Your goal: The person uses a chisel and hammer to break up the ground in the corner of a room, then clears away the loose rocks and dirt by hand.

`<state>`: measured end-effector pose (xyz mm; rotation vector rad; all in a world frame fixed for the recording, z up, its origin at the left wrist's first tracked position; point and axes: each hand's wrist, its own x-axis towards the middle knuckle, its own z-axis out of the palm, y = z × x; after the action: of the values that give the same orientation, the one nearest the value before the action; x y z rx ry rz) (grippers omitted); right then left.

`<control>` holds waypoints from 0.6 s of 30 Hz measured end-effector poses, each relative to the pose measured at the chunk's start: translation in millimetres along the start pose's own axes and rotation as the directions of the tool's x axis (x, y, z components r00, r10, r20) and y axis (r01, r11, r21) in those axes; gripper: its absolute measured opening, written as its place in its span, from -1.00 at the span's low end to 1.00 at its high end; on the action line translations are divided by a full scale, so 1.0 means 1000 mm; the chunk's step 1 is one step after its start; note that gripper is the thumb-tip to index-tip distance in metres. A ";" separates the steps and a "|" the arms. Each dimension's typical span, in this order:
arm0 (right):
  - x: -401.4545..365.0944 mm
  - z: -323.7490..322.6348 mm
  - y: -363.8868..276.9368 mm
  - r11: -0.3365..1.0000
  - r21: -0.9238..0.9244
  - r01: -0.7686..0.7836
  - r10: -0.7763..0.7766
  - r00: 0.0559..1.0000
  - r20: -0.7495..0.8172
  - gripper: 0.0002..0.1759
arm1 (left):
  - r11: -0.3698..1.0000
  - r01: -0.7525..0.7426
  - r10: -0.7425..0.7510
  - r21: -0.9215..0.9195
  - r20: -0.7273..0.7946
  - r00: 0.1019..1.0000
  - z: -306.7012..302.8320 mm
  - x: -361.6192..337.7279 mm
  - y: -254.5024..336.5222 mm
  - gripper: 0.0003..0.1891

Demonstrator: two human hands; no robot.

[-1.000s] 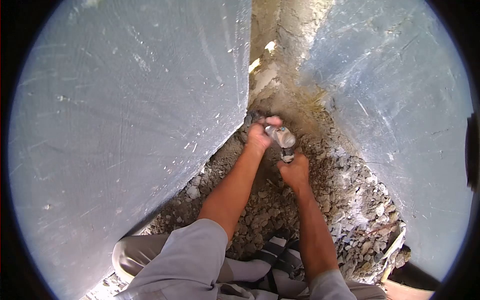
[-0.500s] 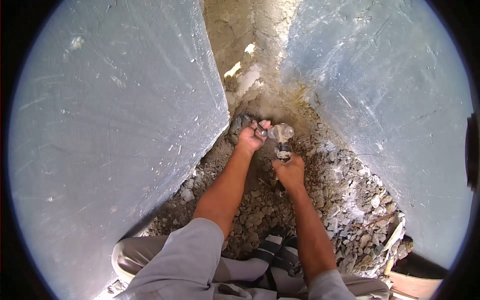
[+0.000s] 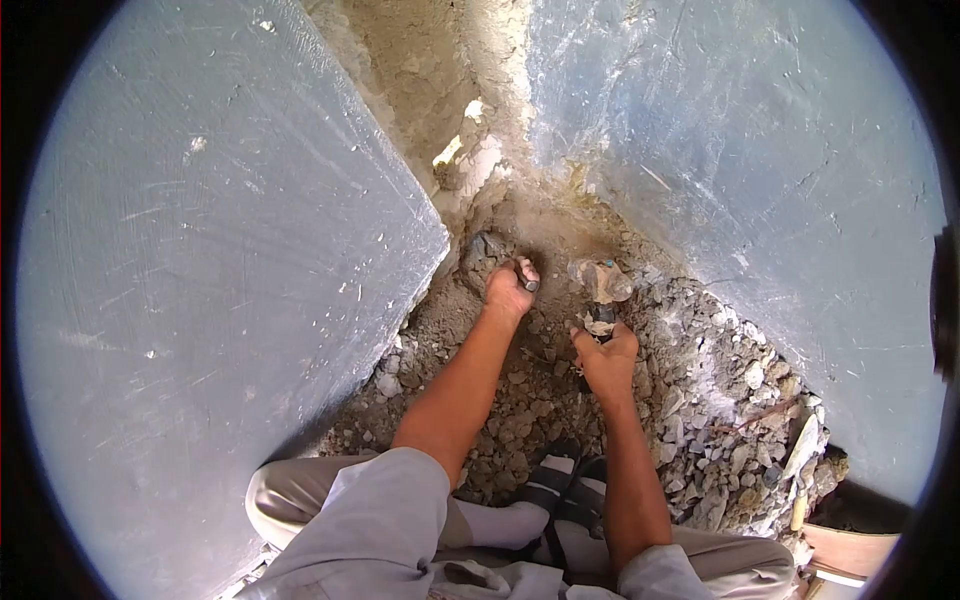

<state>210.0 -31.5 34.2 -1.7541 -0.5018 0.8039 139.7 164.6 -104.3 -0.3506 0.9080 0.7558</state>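
My left hand [image 3: 510, 287] is closed round a metal chisel [image 3: 530, 286], whose round butt end sticks out of the fist; its far end is hidden by the hand. In my right hand [image 3: 608, 362] is a hammer [image 3: 602, 281], gripped by the handle just below its dusty, pale head. Tape or cloth seems to wrap the handle near the head. The hammer head is a short way right of the chisel, not touching it. Both hands are over broken soil at the foot of the corner between two grey-blue painted walls.
The left wall [image 3: 220, 250] and the right wall [image 3: 740, 180] slope in close on either side. Loose rubble [image 3: 700, 420] is heaped at the right. My sandalled feet [image 3: 560, 490] are below my hands. A curved tan container [image 3: 850, 550] stands at lower right.
The hammer has moved right and away from the chisel, with my right hand. My left fingers have closed more tightly round the chisel. The whole view has shifted slightly.
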 end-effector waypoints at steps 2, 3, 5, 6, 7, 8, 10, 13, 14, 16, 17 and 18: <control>-0.005 0.000 -0.016 0.997 0.023 0.068 -0.068 0.998 0.004 -0.77 | 0.999 0.029 -0.027 -0.033 0.055 0.998 -0.007 0.018 0.003 -0.72; -0.008 0.001 -0.025 0.994 0.034 0.102 -0.102 0.995 0.006 -0.77 | 0.999 -0.002 0.004 -0.035 0.058 0.998 -0.003 0.016 0.003 -0.75; -0.009 0.008 -0.043 0.908 0.012 0.419 -0.416 0.902 -0.114 -0.79 | 0.997 -0.064 0.066 -0.043 0.057 0.996 0.009 0.004 0.004 -0.76; -0.009 0.011 -0.046 0.828 -0.012 0.560 -0.554 0.816 -0.166 -0.80 | 0.994 -0.105 0.107 -0.027 0.066 0.992 0.012 0.001 0.008 -0.76; -0.005 0.014 -0.023 0.886 0.015 0.463 -0.457 0.879 -0.134 -0.81 | 0.992 -0.120 0.122 -0.024 0.072 0.990 0.013 -0.002 0.012 -0.76; 0.001 0.018 0.017 0.933 0.038 0.358 -0.353 0.930 -0.100 -0.81 | 0.991 -0.135 0.136 -0.019 0.078 0.988 0.014 -0.006 0.015 -0.76; 0.011 0.028 0.027 0.959 -0.064 0.277 -0.278 0.960 -0.014 -0.85 | 0.994 -0.100 0.102 -0.046 0.050 0.994 0.016 -0.004 0.021 -0.77; 0.028 0.045 0.002 0.967 -0.252 -0.036 0.087 0.978 0.192 -0.93 | 0.999 -0.033 0.033 -0.007 0.079 0.996 0.019 -0.003 0.022 -0.76; 0.024 0.043 -0.004 0.975 -0.213 -0.057 0.089 0.986 0.143 -0.91 | 0.999 -0.038 0.037 0.003 0.084 0.996 0.021 -0.002 0.020 -0.76; 0.012 0.037 -0.019 0.986 -0.142 -0.088 0.098 0.993 0.068 -0.87 | 0.998 -0.059 0.059 0.002 0.090 0.994 0.026 -0.005 0.014 -0.76; 0.006 0.033 -0.020 0.997 -0.066 -0.049 0.052 0.998 0.045 -0.86 | 0.998 -0.068 0.067 0.011 0.089 0.994 0.027 -0.008 0.012 -0.76; 0.003 0.028 -0.021 1.000 0.012 -0.001 0.001 1.000 0.018 -0.84 | 1.000 0.006 -0.004 -0.017 0.132 0.991 0.023 -0.009 0.012 -0.75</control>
<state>192.6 -4.0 47.6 -1.7377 -0.5068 0.8226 141.2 181.7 -83.7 -0.3142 0.7765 0.7733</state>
